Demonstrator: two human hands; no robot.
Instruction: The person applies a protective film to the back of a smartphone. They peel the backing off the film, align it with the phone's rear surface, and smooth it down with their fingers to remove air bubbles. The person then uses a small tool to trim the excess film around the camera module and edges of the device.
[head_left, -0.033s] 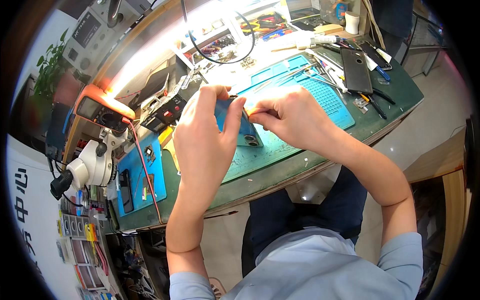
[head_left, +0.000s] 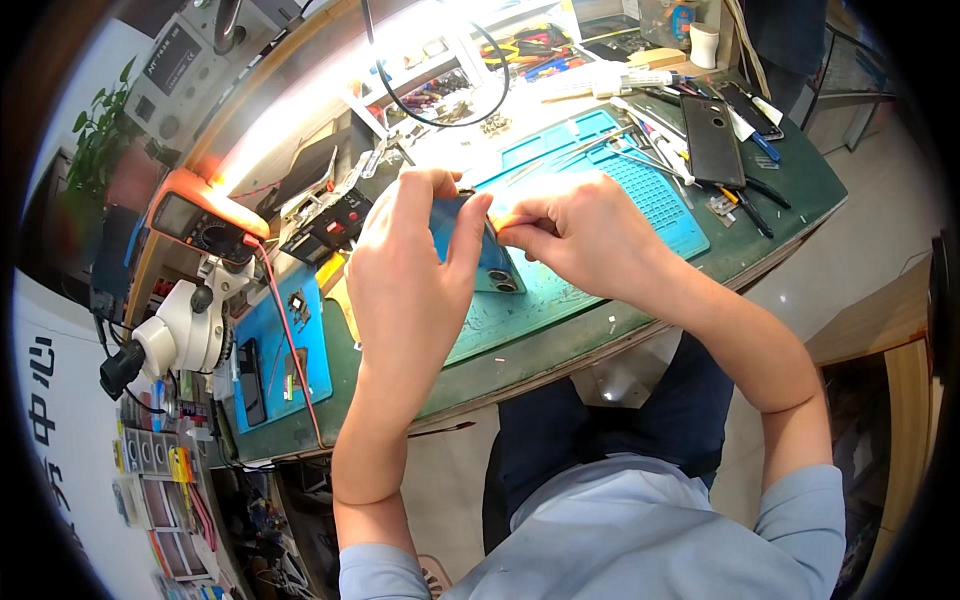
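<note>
A smartphone (head_left: 497, 256) with a glossy dark blue back is held tilted above the work mat, a round camera lens at its lower end. My left hand (head_left: 415, 245) grips it between thumb and fingers and covers much of it. At the phone's right edge, the thumb and forefinger of my right hand (head_left: 592, 232) are pinched together. What lies between those fingertips is too small to make out. Beneath both hands spreads a blue-green repair mat (head_left: 650, 190) with a raised grid and trays.
Tweezers and thin tools (head_left: 655, 150) lie on the mat's far right, beside a black phone (head_left: 712, 140) and black-handled pliers (head_left: 755, 205). To the left stand an orange multimeter (head_left: 200, 220), a white microscope part (head_left: 180, 325) and a small blue mat (head_left: 310, 340) holding another phone (head_left: 251, 380).
</note>
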